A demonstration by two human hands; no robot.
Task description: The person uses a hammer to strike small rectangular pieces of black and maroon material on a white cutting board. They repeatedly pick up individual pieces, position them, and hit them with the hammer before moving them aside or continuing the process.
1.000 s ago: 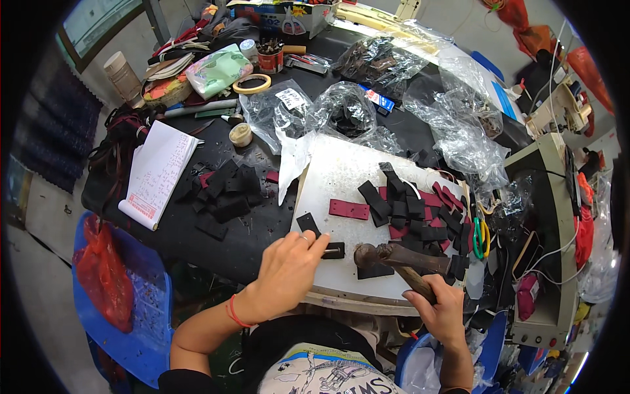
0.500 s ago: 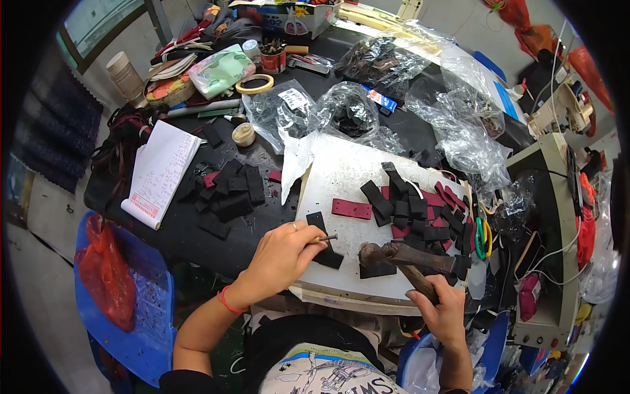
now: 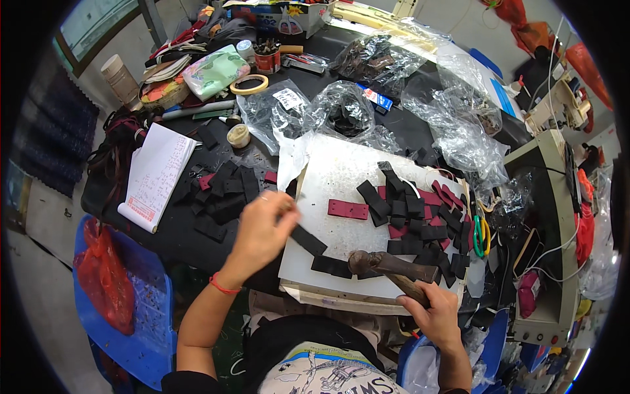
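Observation:
My left hand (image 3: 262, 226) is closed in a pinch over the left edge of the white board (image 3: 318, 164). A slim metal punch (image 3: 289, 205), smeared by motion, shows at its fingertips. Right beside these fingers, a black strip (image 3: 309, 240) lies slanted over the board's edge. My right hand (image 3: 436, 308) grips a hammer (image 3: 394, 264) by its wooden handle, the dark head held low over the board's front part. Left of the head lies another black strip (image 3: 331, 266). A maroon strip with small holes (image 3: 348, 209) lies mid-board, next to a heap of black and maroon strips (image 3: 420, 213).
More black strips (image 3: 230, 190) are piled on the dark table left of the board, beside an open notebook (image 3: 157, 174). Green-and-yellow-handled scissors (image 3: 482, 236) lie at the board's right. Clear plastic bags (image 3: 453, 125) cover the back. A blue chair (image 3: 147, 295) stands at left.
My left hand has moved left and slightly away from me with the punch. The black strips near it have shifted left. The hammer has moved a little left and lower.

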